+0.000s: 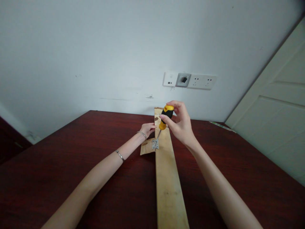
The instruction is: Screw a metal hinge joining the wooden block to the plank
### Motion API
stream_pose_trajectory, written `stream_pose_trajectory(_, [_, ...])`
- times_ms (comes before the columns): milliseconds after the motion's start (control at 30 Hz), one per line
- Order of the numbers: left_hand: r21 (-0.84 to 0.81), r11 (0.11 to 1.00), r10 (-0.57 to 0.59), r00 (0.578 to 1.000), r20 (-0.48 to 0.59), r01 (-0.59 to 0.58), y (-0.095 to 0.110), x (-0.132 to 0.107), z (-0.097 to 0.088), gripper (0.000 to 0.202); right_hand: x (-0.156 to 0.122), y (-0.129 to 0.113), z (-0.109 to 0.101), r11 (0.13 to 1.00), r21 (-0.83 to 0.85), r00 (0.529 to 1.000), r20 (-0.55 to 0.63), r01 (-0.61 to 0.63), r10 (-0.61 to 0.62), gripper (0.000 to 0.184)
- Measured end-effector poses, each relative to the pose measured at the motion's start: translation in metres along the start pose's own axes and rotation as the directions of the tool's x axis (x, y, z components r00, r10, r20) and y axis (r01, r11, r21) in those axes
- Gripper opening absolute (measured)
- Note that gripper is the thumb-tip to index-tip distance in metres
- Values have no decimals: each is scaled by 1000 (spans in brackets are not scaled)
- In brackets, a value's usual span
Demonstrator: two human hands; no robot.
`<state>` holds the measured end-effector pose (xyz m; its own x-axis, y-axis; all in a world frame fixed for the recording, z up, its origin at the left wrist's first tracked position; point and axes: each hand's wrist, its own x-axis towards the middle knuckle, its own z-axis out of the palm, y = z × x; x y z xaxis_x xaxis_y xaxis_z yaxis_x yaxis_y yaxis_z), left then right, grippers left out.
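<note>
A long pale wooden board runs away from me across the dark red table. Beside its left edge lies a short wooden piece, joined to it by a small metal hinge. My right hand is closed around the yellow and black handle of a screwdriver. The tool tilts, its shaft reaching down to the hinge's upper part on the board side; the exact tip contact is too small to make out. My left hand grips the board's left edge just beyond the hinge, its fingertips partly hidden.
The table meets a white wall at its far edge. Sockets and a switch plate sit low on the wall. A thin pale strip lies at the far right edge, near a white panelled door.
</note>
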<state>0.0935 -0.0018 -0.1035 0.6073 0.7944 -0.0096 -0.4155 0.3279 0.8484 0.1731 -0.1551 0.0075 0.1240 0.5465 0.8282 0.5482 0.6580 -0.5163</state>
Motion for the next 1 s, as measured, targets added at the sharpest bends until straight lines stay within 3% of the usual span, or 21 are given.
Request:
stream_pose_trajectory(233, [44,999,17,999,42,-19,2,0,2,19,-2,-9,1,1000,13,999,53,-1,0,25])
stream_pose_trajectory(433, [56,997,51,998,45,-54,-2,1,-1,17,-2,-8,5,995,-99,999,-31,5,-8,21])
stream_pose_trajectory(633, [39,999,29,999,-13,-29,-3,2,-3,14,3,-11,-2,995,-49,986,148,91,-83,30])
stream_pose_trajectory(867, [42,998,37,999,-26,-36,-4,3,-3,17,1,-11,-3,990,-138,1000,19,18,-15,30])
stream_pose_trajectory(1000, [27,999,23,1000,0,-23,-3,0,-1,18,2,-14,-6,996,-67,989,140,54,-44,33])
